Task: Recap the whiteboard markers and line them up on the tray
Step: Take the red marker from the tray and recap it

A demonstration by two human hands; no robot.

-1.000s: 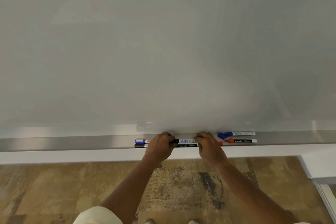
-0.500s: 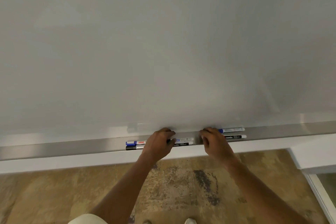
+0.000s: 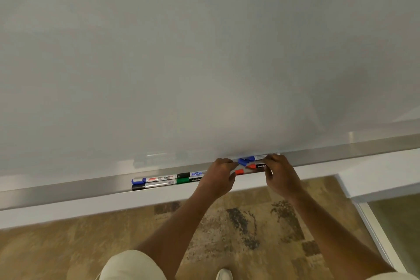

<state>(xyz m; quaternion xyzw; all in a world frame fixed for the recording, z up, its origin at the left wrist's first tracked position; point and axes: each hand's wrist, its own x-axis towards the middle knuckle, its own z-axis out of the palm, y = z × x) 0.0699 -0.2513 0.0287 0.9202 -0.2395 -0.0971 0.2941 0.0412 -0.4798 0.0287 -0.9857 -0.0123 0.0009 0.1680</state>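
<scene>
A metal tray runs along the foot of the whiteboard. Four capped markers lie on it in two rows: a blue-capped marker and a black-capped marker at the left, a black marker and a green marker beside them. Further right, a blue marker lies with a loose blue cap at its end. My right hand grips the uncapped red marker, tip pointing left. My left hand pinches the red cap just left of that tip.
The whiteboard fills the upper view and is blank. A white ledge runs under the tray. Below it is patterned brown carpet. A glass panel with a white frame stands at the right.
Both hands have moved right along the tray, off the black and green markers and onto the red marker and its cap. The black and green markers now lie uncovered.
</scene>
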